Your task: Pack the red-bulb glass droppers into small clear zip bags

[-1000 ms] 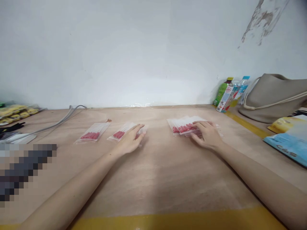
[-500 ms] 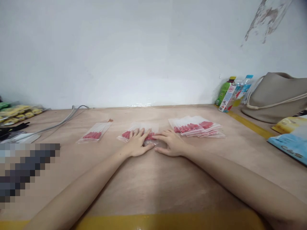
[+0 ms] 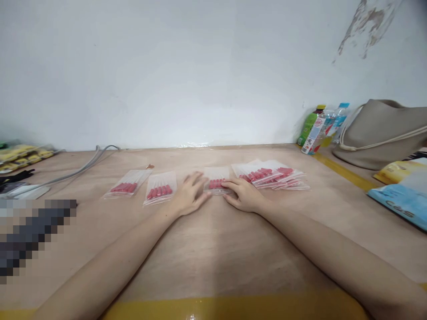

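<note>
A clear bag of red-ended sticks (image 3: 216,183) lies flat on the table between my hands. My right hand (image 3: 245,194) rests its fingertips on that bag's right side, fingers apart. Just left of the bag is my left hand (image 3: 191,194), its fingers spread and slightly blurred, holding nothing. Beyond its wrist lies a second bag with red pieces (image 3: 159,192), and farther left a third bag (image 3: 125,187). A fanned pile of similar bags (image 3: 273,174) lies right of the middle bag.
Bottles (image 3: 312,129) and a grey-beige bag (image 3: 383,133) stand at the back right, near a blue packet (image 3: 396,200). A grey cable (image 3: 78,171) and yellow packs (image 3: 26,156) lie left. Yellow tape (image 3: 207,307) runs along the front edge.
The bags under my hands have come apart: one now lies to the left and one stays in the middle. My left hand has lifted off the bags, and my right hand has moved slightly right.
</note>
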A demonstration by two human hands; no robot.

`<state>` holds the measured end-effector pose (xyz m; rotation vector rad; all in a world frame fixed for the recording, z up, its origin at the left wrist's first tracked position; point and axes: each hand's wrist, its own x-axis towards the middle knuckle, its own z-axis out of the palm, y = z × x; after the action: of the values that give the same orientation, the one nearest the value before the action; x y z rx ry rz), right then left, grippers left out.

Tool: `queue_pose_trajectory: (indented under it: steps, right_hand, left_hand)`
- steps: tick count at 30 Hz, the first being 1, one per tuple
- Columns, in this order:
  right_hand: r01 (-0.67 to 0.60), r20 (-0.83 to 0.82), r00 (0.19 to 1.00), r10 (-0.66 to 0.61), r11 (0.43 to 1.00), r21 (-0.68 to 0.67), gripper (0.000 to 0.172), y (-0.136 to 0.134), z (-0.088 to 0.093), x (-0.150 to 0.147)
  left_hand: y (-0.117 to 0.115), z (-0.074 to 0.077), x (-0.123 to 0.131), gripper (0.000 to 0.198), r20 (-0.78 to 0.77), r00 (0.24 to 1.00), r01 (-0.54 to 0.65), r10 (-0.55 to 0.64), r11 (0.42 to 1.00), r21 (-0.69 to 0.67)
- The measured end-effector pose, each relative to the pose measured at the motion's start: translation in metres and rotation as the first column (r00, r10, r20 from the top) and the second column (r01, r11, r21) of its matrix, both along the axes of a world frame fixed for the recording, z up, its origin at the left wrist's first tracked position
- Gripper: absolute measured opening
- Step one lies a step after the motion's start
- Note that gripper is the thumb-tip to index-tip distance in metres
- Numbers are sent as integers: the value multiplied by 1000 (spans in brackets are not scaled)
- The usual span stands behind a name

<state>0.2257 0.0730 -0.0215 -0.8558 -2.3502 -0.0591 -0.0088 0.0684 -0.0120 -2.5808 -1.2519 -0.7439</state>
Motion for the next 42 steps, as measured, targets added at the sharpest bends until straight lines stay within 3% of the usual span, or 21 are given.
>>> queue_pose_trajectory:
  steps: [2,4,8,12,15,22,34,42]
  right_hand:
    - [9,-18,1000,-9,1000,1,36,0,-1,-1]
    - [46,-31,998,-46,999,18,34,-1,-1,0]
    - [53,-72,996,-50,998,40,23,0,-4,2]
    - [-43,-153,987,46,999,19,26,4,-8,5]
    - [-30,-188,981,38,998,47,24,8,-11,5]
    - [70,-51,997,-64,990,121,18,13,-9,4]
    - [91,-14,996,-90,990,111,13,10,-8,-7]
    - [54,21,998,-58,981,186,18,6,-3,-11]
  left_hand:
    - [2,-1,8,34,63,974,218,-216,976,-28]
    - [6,-5,14,23,123,957,267,-262,963,-30]
    - [12,-10,16,18,166,957,242,-237,970,-10]
    - [12,-9,13,18,189,959,218,-213,976,-6]
    - [10,-7,12,16,183,959,222,-218,975,-2]
    - [8,-6,12,20,131,961,236,-244,969,74]
    - [17,-12,36,17,-11,960,271,-278,926,263]
    - [15,-9,37,19,-95,950,311,-296,889,335]
